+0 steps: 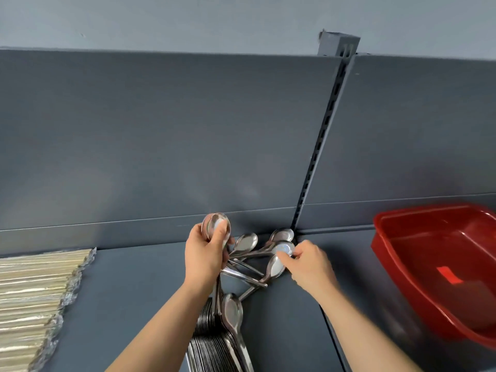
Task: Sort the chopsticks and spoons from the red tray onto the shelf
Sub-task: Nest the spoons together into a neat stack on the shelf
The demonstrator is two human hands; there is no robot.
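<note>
Nested glossy steel spoons (214, 347), matte shelf (134, 291)

View: one wide-angle camera, worn on the person's head.
Position: it sat above and behind the hands, close to the shelf (134, 291).
Facing: it looked forward and slightly down at the grey back panel (161, 130), which filled the upper frame.
Nearness: both forearms entered from the bottom edge. The left hand (206, 253) and right hand (311, 264) met among the spoons (245, 242) at lower centre.
Edges: the left edge cut the chopsticks (35, 291), and the right edge cut the red tray (418, 277).
</note>
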